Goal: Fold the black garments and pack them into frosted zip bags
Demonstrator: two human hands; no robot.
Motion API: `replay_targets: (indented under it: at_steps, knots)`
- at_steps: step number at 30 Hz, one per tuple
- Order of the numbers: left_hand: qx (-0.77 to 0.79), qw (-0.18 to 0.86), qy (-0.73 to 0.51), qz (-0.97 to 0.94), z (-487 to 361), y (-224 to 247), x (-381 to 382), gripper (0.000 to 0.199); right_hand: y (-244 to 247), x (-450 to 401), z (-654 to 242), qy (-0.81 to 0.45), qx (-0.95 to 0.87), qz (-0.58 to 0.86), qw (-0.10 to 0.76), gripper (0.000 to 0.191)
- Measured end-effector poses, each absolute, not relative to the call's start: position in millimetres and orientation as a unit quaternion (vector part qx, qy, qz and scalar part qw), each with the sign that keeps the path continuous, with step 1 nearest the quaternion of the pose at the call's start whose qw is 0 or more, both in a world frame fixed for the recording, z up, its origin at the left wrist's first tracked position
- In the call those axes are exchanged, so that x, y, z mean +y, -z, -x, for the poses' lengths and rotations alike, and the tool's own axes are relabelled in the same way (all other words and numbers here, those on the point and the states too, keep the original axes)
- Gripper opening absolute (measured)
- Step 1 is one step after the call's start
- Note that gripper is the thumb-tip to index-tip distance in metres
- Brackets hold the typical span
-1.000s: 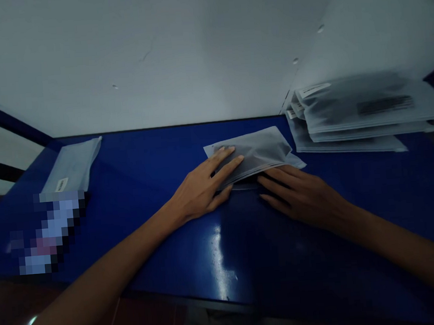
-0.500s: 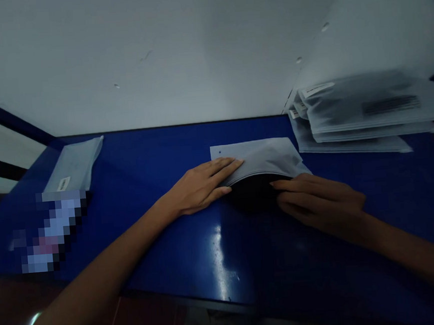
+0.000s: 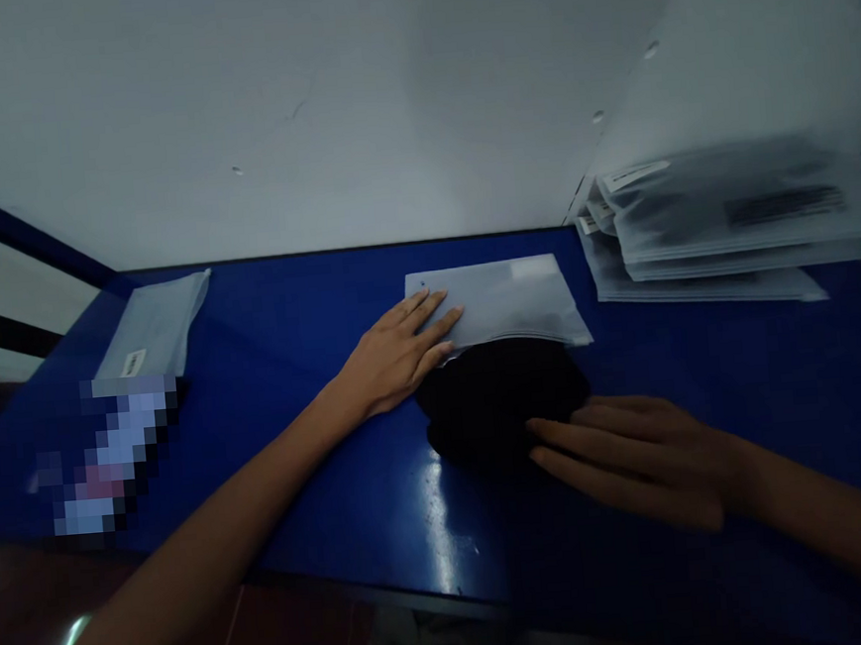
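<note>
On the blue worktop point(image 3: 266, 320), one translucent pouch point(image 3: 503, 302) lies with the left hand point(image 3: 393, 357) on its near corner, fingers spread and pressing flat. One black fabric bundle point(image 3: 500, 401) touches the pouch's lower edge; whether any of it lies inside cannot be told. The right hand point(image 3: 639, 460) rests against the bundle, fingers together and extended, with no pinch visible. To the right stands a stack of pouches point(image 3: 701, 266), at least three, the exact count unclear. One labelled pouch point(image 3: 153, 324) lies far left, beside one pixelated object point(image 3: 109, 457), unidentifiable.
</note>
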State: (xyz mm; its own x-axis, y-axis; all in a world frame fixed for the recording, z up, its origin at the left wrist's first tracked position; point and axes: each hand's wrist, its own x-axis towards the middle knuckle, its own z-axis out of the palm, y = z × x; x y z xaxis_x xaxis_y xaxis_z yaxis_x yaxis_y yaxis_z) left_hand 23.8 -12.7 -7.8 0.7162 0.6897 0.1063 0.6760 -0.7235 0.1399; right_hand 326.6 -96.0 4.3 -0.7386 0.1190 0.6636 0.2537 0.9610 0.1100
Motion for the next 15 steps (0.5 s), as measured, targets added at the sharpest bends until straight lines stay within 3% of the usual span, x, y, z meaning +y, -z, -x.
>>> replay_targets:
  at_steps: [9,15]
  knots:
    - [0.356,-0.082,-0.232,-0.902,-27.7,11.7,-14.7,0.034,-16.3,-99.0,-319.4,0.151,-0.940,0.065,0.300,0.021]
    - [0.356,-0.091,-0.159,-0.916,-34.0,7.2,-21.7,0.038,-4.6,-98.4,-319.6,0.217,-0.923,-0.029,0.316,0.022]
